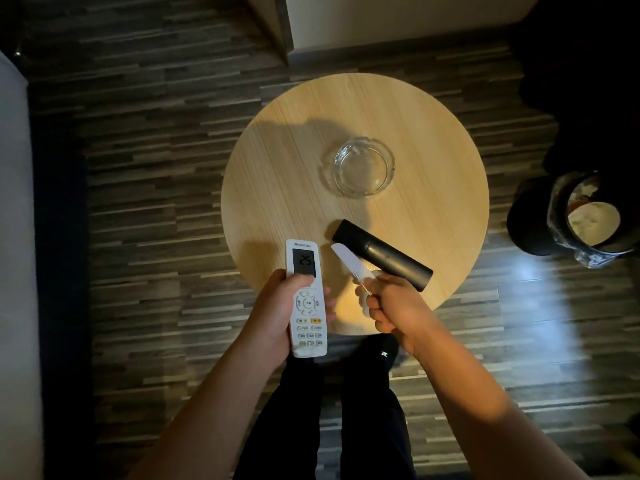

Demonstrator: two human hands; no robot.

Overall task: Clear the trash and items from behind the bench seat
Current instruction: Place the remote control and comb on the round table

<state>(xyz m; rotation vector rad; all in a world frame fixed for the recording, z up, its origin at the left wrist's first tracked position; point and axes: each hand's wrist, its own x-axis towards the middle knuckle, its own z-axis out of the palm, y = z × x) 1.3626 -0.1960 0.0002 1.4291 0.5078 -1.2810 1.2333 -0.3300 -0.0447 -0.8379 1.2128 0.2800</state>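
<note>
My left hand grips a white air-conditioner remote with a lit display, held at the near left edge of a round wooden table. My right hand is closed around the handle end of a white comb, whose tip points up and left over the table. A black remote lies on the table just beyond the comb, slanting down to the right. A clear glass ashtray sits near the table's middle.
A black trash bin with a plastic liner and paper waste inside stands on the floor at the right. A pale seat or bed edge runs along the left. Dark striped wood flooring surrounds the table; my legs are below.
</note>
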